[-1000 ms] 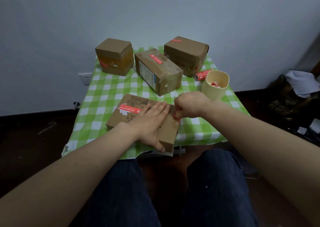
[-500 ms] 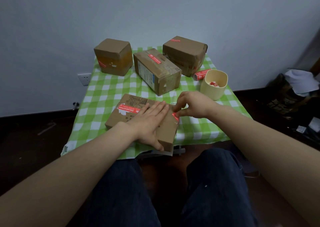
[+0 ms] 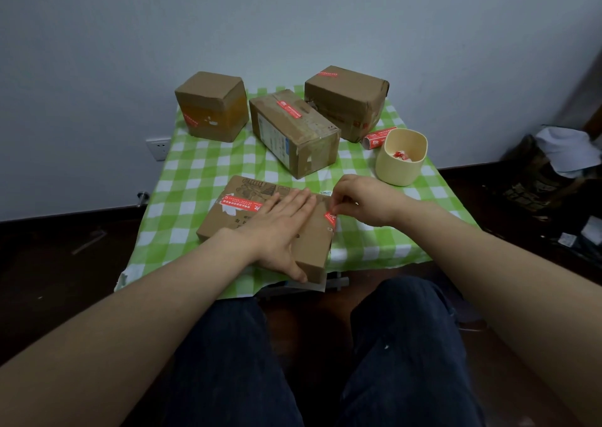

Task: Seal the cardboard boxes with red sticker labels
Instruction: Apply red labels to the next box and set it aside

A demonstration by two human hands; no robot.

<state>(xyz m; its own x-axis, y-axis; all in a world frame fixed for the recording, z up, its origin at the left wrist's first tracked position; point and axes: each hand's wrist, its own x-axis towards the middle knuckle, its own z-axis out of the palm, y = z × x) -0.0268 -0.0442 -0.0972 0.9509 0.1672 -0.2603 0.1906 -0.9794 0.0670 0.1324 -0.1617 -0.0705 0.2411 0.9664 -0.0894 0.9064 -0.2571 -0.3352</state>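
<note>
Item: flat cardboard box [image 3: 312, 247], at the near edge of the green-check tablecloth [image 3: 195, 172]; one applied label [image 3: 239, 203] already lies across its far-left top

Left hand [image 3: 280, 227]: flat, fingers straight and together, pressing down on the box top, thumb at the near edge

Right hand [image 3: 361, 201]: fingers curled, pinching a second red sticker label [image 3: 330, 217] at the box's right top edge

Step in hand, as judged: fixing this label over the right-hand seam. To do it well:
- Hold the box steady under the left palm.
- Set the stuck end down first, then smooth along the strip.
- Fold it over the edge onto the side wall, so it bridges top and wall without crease or bubble.
- Release only when both ends lie flat.

Far side: cube-shaped box [image 3: 211, 105] at left, long box [image 3: 293, 133] in the middle, wide box [image 3: 347, 100] at right, each showing a red label. A roll of labels [image 3: 378, 138] lies just beside a cream cup [image 3: 402, 165] holding crumpled red-and-white scraps.

Hard to make out:
- how much of the pinched label already adheres, and whether backing paper remains on it
- the seam beneath the left hand and the box's right side wall, both hidden
- the print on every label, too small to read
</note>
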